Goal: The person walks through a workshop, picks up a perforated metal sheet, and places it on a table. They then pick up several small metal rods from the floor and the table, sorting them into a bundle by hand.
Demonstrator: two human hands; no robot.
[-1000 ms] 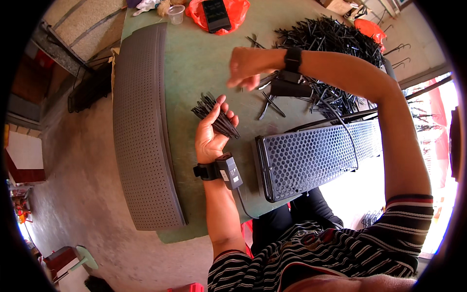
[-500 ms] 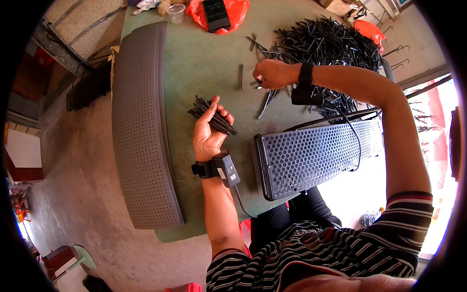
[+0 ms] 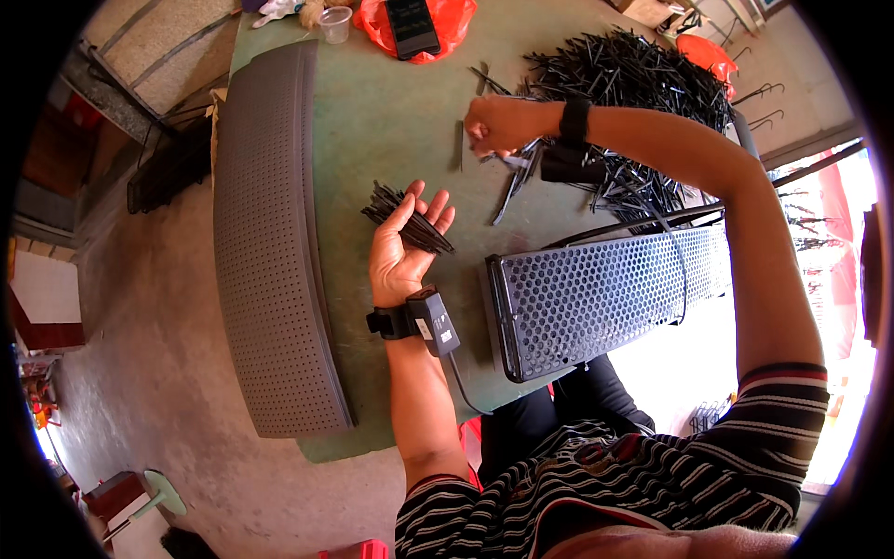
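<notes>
My left hand (image 3: 402, 244) lies palm up over the green table, its thumb laid across a bundle of thin black strips (image 3: 410, 220). The strips rest between thumb and palm, and the fingertips are lifted slightly off them. Farther right, my right hand (image 3: 507, 125) is bent down at the near-left edge of a big heap of black strips (image 3: 633, 88). Its fingers are curled together, and what they pinch, if anything, is hidden. A single flat strip (image 3: 460, 145) lies just left of those fingers. Several loose strips (image 3: 514, 191) lie below the hand.
A long grey perforated panel (image 3: 265, 242) stands along the table's left side. Near me is a black box with a honeycomb grille (image 3: 596, 303), a cable over it. A phone (image 3: 413, 28) lies on a red plastic bag (image 3: 454, 33), beside a clear cup (image 3: 335, 24).
My right hand has moved left and a little away from me, toward the single flat strip. The fingers of my left hand have loosened around the bundle.
</notes>
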